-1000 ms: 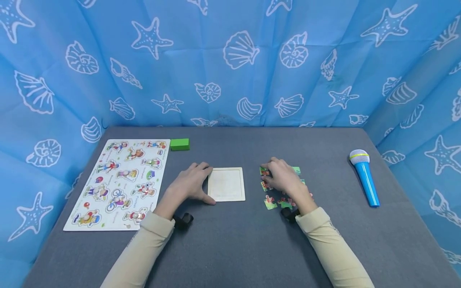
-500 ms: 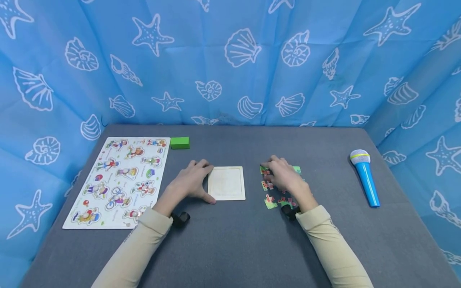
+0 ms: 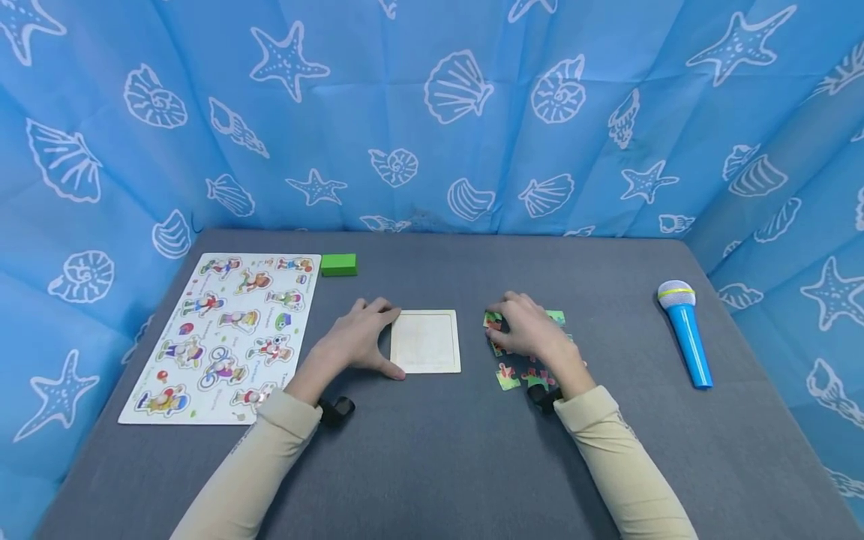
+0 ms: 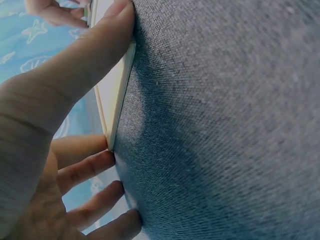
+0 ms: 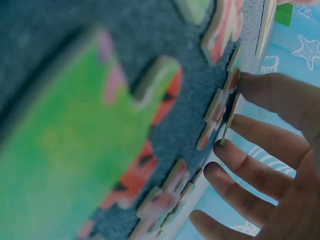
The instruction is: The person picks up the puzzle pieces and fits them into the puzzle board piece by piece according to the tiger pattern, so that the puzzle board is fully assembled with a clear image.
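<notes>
In the head view my left hand [image 3: 354, 337] spans the left side of a shallow, pale wooden puzzle tray [image 3: 425, 343], thumb at its near corner and index finger at its far corner. The left wrist view shows the thumb pressing the tray's edge [image 4: 120, 95]. To the tray's right, my right hand [image 3: 529, 328] arches over several colourful jigsaw pieces [image 3: 508, 377]. Its thumb and fingertips pinch one thin jigsaw piece [image 5: 230, 119], seen edge-on in the right wrist view. A green and orange piece [image 5: 60, 150] looms blurred close to that camera. The hand hides several pieces.
A white board with cartoon figures [image 3: 229, 337] lies at left, partly behind the left sleeve. A green block [image 3: 339, 265] sits at its far corner. A blue toy microphone [image 3: 687, 334] lies at right. A blue shell-patterned curtain [image 3: 432, 150] hangs behind the grey table [image 3: 432, 457].
The jigsaw pieces under my right fingertips have shifted slightly, two at the left now closer together. My left hand stays on the tray. The head view has tilted a little.
</notes>
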Motion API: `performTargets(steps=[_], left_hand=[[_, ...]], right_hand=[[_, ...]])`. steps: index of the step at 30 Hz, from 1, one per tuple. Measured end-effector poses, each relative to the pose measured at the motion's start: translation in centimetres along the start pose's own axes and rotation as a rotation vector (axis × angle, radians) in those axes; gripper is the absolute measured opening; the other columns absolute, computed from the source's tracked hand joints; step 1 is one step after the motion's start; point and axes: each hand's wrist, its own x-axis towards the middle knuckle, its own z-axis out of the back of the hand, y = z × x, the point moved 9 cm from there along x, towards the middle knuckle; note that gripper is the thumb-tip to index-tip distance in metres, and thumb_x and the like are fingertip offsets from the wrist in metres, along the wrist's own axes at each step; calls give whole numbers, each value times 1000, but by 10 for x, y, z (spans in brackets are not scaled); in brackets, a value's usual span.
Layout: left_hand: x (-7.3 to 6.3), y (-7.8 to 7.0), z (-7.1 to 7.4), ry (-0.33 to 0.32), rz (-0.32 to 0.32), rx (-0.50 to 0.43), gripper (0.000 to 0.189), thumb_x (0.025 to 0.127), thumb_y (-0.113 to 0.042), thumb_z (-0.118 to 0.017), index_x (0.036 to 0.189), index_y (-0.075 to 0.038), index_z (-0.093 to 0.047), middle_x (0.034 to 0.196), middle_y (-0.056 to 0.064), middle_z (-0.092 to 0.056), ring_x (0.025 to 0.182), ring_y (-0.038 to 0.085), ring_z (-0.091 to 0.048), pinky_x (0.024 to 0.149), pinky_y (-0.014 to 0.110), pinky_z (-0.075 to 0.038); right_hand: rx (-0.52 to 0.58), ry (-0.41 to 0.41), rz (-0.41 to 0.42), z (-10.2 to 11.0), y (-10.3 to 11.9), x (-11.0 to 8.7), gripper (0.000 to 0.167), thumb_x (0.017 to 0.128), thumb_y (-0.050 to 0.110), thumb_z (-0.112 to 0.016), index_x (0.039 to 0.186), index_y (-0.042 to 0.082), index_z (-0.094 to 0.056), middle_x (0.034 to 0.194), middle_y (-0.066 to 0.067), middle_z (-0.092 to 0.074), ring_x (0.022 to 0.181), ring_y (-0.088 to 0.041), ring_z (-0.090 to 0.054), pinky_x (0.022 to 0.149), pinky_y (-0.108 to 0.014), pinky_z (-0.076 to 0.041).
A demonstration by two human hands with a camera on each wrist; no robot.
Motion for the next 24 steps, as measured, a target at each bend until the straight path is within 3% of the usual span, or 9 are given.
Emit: performTargets(steps=[4,10,15,24], left_hand=[[-1,1,-2,12,9,-11,114,69,-65,-86,159,-12,-39,159,12,-42,140,36,-44,107,58,-47],[-2,2,-3,14,10,-21,114,70,-65,-86,159,-12,-38,159,12,-41,141,36,-44,108,58,-46],[-3,3,-2,1,7,-16,114,70,-67,-85,159,-14,-38,159,11,-42,140,36,-45,105,61,-47],[-2,4,-3,-7,1,-4,115,69,-69,-85,159,-15,-38,159,10,-42,139,35,-46,102,62,-48]], right_hand=[[8,-39,46,3,4,1,38,92,21,-72,125,0,-72,117,-20,-66,101,-35,-59,83,-48,-49],[30,-77,97,8,9,3,38,85,15,-74,120,-2,-74,97,-15,-64,77,-22,-47,66,-31,-36],[58,-90,99,12,16,1,40,84,17,-77,120,-1,-75,92,-12,-59,76,-20,-41,64,-29,-33],[90,-107,193,13,50,4,39,86,21,-80,120,2,-75,89,-11,-57,76,-19,-41,65,-29,-33]])
